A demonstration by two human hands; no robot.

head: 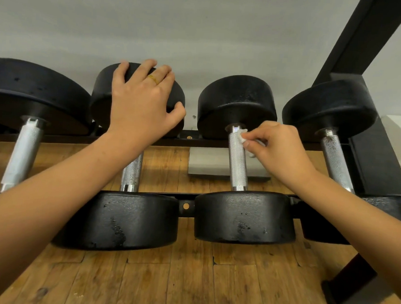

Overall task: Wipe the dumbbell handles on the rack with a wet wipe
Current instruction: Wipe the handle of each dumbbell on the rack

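Observation:
Several black dumbbells with knurled silver handles lie across a black rack (188, 142). My right hand (281, 151) pinches a small white wet wipe (243, 136) and holds it against the far end of the third dumbbell's handle (237, 160). My left hand (141, 102) grips the far head (137, 97) of the second dumbbell, its fingers curled over the top edge and the thumb on the side. That dumbbell's handle (131, 173) is partly hidden under my left forearm.
A dumbbell handle (21, 154) lies at the far left and another (336, 159) at the right beside the rack's black upright post (363, 44). A grey wall stands behind. Wooden floor (188, 279) and a grey plate (208, 162) show below the rack.

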